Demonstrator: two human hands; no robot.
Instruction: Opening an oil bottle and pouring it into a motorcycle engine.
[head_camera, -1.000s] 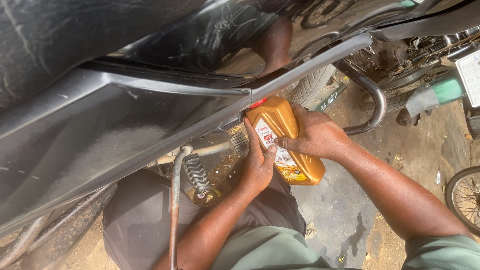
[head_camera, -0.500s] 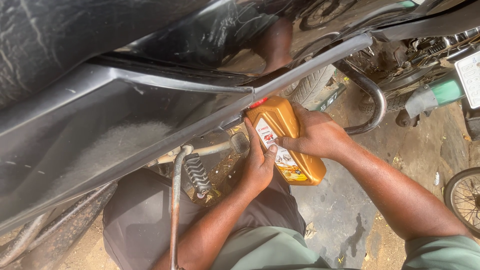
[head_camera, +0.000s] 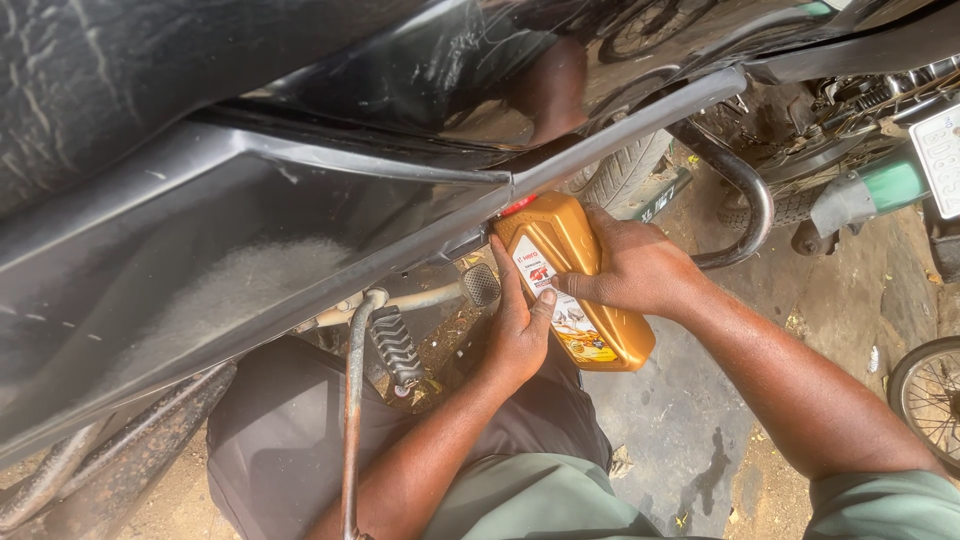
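A golden-orange oil bottle (head_camera: 590, 330) with a red cap (head_camera: 518, 206) is tipped neck-up under the black side panel of a motorcycle (head_camera: 250, 270). My right hand (head_camera: 640, 265) grips the bottle's upper side from the right. My left hand (head_camera: 520, 330) holds its left side, thumb pressed on the white label. The cap end points into the gap beneath the panel; what it meets there is hidden.
A kick lever (head_camera: 352, 400) and a ribbed footpeg (head_camera: 397, 345) hang just left of my left hand. A curved metal guard bar (head_camera: 750, 200) arcs behind my right hand. A tyre (head_camera: 625, 170) and another bike's wheel (head_camera: 925, 395) stand on the stained ground.
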